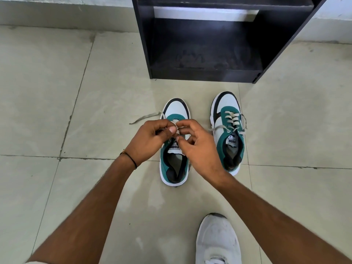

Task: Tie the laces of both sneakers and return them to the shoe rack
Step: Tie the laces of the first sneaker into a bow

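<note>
grey shoe [218, 239], hands pinching flat lace [176, 128]

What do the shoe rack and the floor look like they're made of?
Shoe rack: probably laminated board, given its flat black panels with a matte, dusty finish. Floor: looks like glazed ceramic or stone tile, pale and slightly glossy, with visible grout lines.

The floor [57, 92] is pale, glossy stone tile with dark grout lines, one seam crossing just below the fingers and another running up to their left. Beyond the fingers stands a black shelf unit [207, 40], its lower shelf dusty. Behind it runs a whitish wall [57, 12] with a scuffed base. Soft daylight falls evenly, leaving faint reflections.
</note>
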